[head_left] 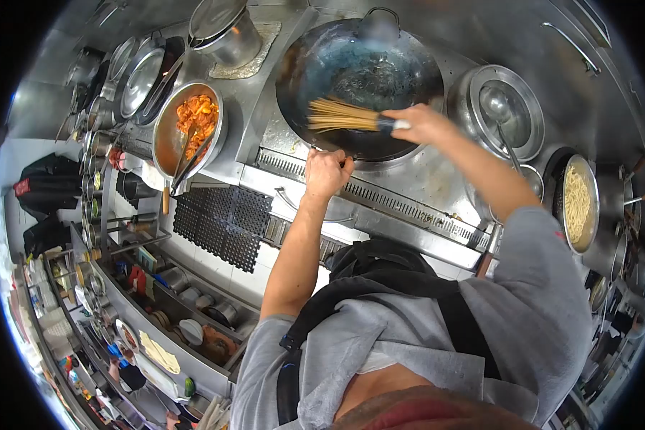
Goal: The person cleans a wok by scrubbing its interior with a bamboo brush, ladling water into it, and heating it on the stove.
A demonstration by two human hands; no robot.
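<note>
A large dark wok [294, 79] sits on the steel range, with bluish, rippling liquid inside. My right hand [419, 123] is closed around the taped grip of a bamboo wok brush [344, 115]. The brush's bristles point left, over the near-left part of the wok. At the wok's near edge, my left hand [327, 172] is closed, its fingers curled at the rim. The exact part of the wok under those fingers is hidden. On the far side of the wok stands its loop handle [380, 10].
Left of the wok are a steel bowl [166, 136] of red-sauced food with utensils and a lidded pot [240, 46]. To the right stand a pot with a ladle [505, 136] and a pan of noodles [577, 204]. A black mat [222, 222] lies on the floor.
</note>
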